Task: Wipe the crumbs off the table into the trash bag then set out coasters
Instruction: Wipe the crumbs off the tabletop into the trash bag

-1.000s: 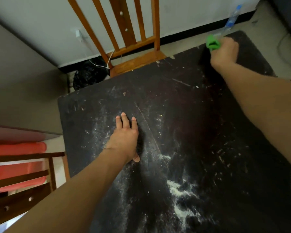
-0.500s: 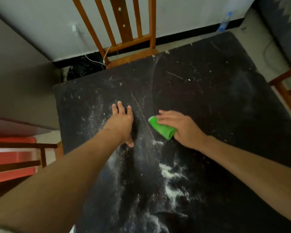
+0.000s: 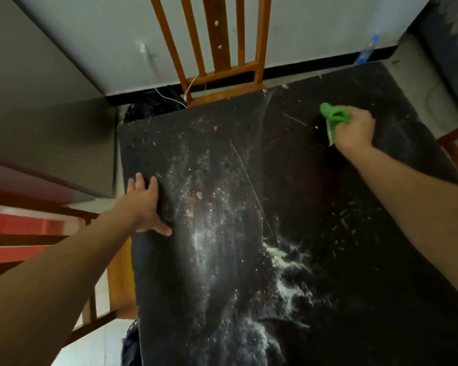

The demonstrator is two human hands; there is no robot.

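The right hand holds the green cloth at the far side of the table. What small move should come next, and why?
Probably pull the cloth toward the near edge, pressed on the table. The right hand grips it at the far side, and loose crumbs lie between it and the white heap. The left hand rests flat, steadying.

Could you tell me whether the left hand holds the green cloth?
No, the right hand grips the cloth; the left hand rests on the table.
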